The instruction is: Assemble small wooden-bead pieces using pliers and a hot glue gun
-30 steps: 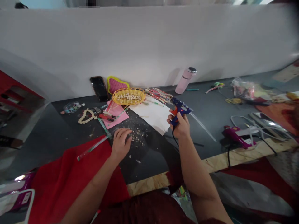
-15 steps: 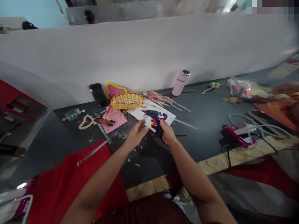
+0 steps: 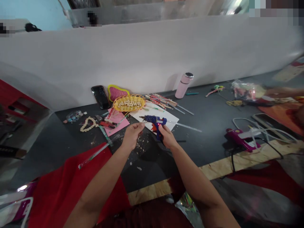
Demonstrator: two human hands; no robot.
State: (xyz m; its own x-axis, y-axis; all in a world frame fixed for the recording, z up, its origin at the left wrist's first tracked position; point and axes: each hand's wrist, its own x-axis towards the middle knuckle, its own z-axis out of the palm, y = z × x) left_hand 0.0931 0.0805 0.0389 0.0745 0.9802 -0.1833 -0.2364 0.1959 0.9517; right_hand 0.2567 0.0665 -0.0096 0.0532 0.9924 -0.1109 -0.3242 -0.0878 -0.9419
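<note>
My right hand [image 3: 167, 136] is wrapped round the handle of a blue glue gun [image 3: 155, 119] with an orange trigger and a small red light. A clear glue stick [image 3: 186, 126] juts from its back end. The nozzle points left, above a white sheet [image 3: 171, 120]. Just below the nozzle, my left hand [image 3: 132, 134] is closed with thumb and forefinger pinched together. What they hold, if anything, is too small to make out. Behind the hands a yellow wicker basket [image 3: 116, 104] holds several pale beads [image 3: 129, 104].
Pliers [image 3: 108, 124], pink paper [image 3: 118, 127], a pale beaded loop [image 3: 89, 124] and a phone [image 3: 100, 97] lie left. A pink flask [image 3: 183, 85] stands at the back, near several sticks [image 3: 161, 100]. A purple device with cables [image 3: 242, 138] and another person's hand [image 3: 282, 92] are at right.
My left hand has moved slightly left and its fingers have closed into a pinch. The glue gun has shifted a little left and down in my right hand.
</note>
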